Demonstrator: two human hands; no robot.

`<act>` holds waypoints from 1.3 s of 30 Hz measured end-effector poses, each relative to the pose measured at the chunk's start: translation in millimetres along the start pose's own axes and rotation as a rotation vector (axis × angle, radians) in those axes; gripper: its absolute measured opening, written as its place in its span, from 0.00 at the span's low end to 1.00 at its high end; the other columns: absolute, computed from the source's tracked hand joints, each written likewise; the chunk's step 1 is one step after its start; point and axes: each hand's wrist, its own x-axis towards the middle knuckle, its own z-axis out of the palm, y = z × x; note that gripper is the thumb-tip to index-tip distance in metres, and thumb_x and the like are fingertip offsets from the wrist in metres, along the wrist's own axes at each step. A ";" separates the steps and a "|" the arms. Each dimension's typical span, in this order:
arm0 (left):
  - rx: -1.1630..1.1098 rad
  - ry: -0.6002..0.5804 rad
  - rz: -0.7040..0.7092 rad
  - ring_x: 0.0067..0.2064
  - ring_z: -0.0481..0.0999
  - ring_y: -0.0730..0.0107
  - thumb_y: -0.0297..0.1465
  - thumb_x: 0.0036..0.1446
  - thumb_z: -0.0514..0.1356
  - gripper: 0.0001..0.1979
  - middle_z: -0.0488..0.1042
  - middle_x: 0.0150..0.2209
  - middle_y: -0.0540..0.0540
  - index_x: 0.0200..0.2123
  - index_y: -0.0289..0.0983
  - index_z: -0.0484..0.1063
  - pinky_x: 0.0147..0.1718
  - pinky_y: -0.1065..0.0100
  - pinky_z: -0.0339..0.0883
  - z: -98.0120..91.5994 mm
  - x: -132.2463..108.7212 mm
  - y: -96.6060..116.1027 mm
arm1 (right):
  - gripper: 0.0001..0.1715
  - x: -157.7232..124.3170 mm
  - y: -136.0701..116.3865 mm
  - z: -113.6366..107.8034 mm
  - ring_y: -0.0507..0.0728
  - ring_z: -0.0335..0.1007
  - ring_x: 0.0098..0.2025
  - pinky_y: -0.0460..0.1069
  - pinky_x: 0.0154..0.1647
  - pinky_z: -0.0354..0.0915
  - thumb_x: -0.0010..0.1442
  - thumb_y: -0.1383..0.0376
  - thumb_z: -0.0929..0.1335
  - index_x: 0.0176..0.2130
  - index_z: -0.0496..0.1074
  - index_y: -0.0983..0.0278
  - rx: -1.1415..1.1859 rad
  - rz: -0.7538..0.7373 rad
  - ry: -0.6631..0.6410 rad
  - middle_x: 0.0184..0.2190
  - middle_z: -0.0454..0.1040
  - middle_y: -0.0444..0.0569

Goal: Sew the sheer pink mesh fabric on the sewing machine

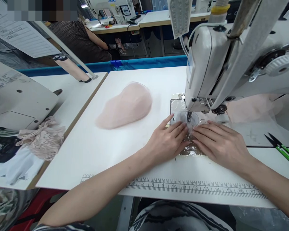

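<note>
Both of my hands lie at the needle area of a white sewing machine [204,64]. My left hand [167,138] is left of the presser foot [189,116], palm down, its index finger apart from the others on the metal plate [177,106]. To the right of the foot, my right hand [219,142] rests flat with its fingers stretched toward the needle. Any thin material under the fingertips is too small to make out. A pale pink sheer fabric piece [128,107] lies on the white table [106,160], left of my left hand.
Green-handled snips [286,154] lie at the right. More pink fabric [252,109] sits behind the right hand. A printed ruler [190,187] runs along the front edge. At the left are another machine [16,93] and a lace bundle [44,138]. A person [79,41] sits beyond.
</note>
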 end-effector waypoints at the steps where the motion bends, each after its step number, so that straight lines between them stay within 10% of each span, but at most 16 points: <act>1: -0.003 0.002 0.001 0.54 0.73 0.63 0.37 0.67 0.49 0.19 0.75 0.50 0.41 0.50 0.31 0.72 0.63 0.53 0.53 -0.4 -0.5 0.4 | 0.11 -0.6 -0.3 -0.2 0.58 0.74 0.44 0.53 0.48 0.68 0.61 0.66 0.67 0.42 0.77 0.68 -0.003 0.004 -0.006 0.41 0.79 0.50; 39: -0.078 0.075 -0.132 0.53 0.74 0.63 0.38 0.66 0.51 0.19 0.76 0.49 0.41 0.50 0.31 0.71 0.59 0.56 0.59 7.8 9.3 -15.3 | 0.17 1.5 15.1 11.5 0.62 0.76 0.41 0.61 0.48 0.68 0.64 0.69 0.62 0.50 0.73 0.67 -0.098 0.146 -0.135 0.40 0.79 0.54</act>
